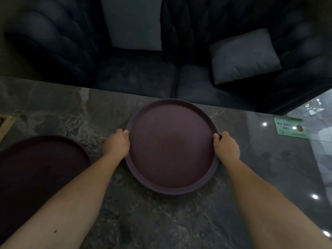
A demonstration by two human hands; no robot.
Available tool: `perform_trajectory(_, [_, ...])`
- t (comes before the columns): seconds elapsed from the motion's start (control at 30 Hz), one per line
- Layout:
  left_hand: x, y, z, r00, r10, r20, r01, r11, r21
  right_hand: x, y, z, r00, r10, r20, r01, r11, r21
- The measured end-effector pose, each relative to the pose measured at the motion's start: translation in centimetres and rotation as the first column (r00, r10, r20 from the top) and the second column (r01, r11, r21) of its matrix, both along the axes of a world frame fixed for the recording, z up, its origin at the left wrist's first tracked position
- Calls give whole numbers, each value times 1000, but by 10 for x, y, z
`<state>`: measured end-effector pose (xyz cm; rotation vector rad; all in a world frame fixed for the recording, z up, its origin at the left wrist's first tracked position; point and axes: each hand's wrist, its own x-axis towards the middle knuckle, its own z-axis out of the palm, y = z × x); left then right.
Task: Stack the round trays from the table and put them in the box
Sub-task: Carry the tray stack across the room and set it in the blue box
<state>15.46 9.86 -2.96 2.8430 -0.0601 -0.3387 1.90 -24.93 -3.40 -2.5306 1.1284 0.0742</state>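
A round purple tray (171, 148) lies on the dark marble table (152, 221) near its far edge. My left hand (116, 143) grips the tray's left rim and my right hand (226, 146) grips its right rim, thumbs over the edge. A second, darker round tray (36, 169) rests on the table at the left, partly under my left forearm. A sliver of a tan box corner (5, 124) shows at the far left edge; its inside is out of view.
A dark sofa (136, 76) with two grey cushions (134, 22) stands just beyond the table. A green card (291, 127) lies on the table at the right. Glossy floor shows at the far right.
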Motion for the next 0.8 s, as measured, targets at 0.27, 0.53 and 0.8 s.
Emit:
perform_trajectory(0.27, [-37,17,22,989,143,37,-135,977,-167,-16,4,32,985,79,152,-88,995,56])
perform_trajectory(0.53, [-91,62,68,955,279,100,-259,950,-172,-9,30,79,942,224,250,-254,962,96])
perform_trajectory(0.8, [-178,143,111,856,506,104,-490,859,-146,-6,112,111,861,449,239,-478,875,81])
